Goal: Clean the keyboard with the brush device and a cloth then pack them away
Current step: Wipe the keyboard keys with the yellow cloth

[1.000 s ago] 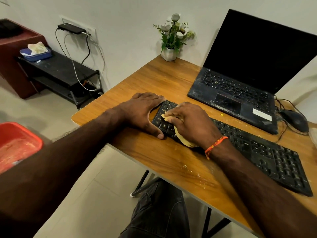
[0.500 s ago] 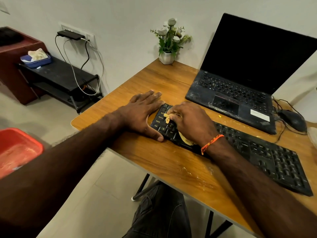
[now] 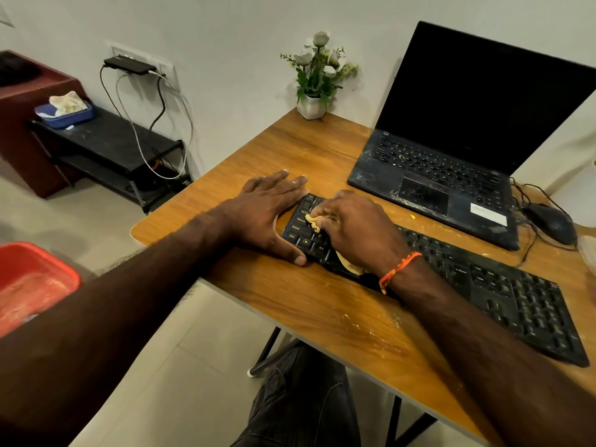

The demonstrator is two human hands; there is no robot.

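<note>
A black keyboard lies slantwise on the wooden desk. My right hand grips a crumpled yellow cloth and presses it onto the keys at the keyboard's left end; more cloth shows under the wrist. My left hand lies flat on the desk against the keyboard's left edge, fingers straight and thumb along its front corner. No brush device is in view.
An open black laptop stands behind the keyboard, a black mouse with cable to its right. A white flower pot sits at the desk's far corner. Crumbs dust the desk front. A red tub and black shelf stand left.
My right hand has shifted the cloth a little toward the keyboard's left end. My left hand has straightened its fingers and stays at the keyboard's edge.
</note>
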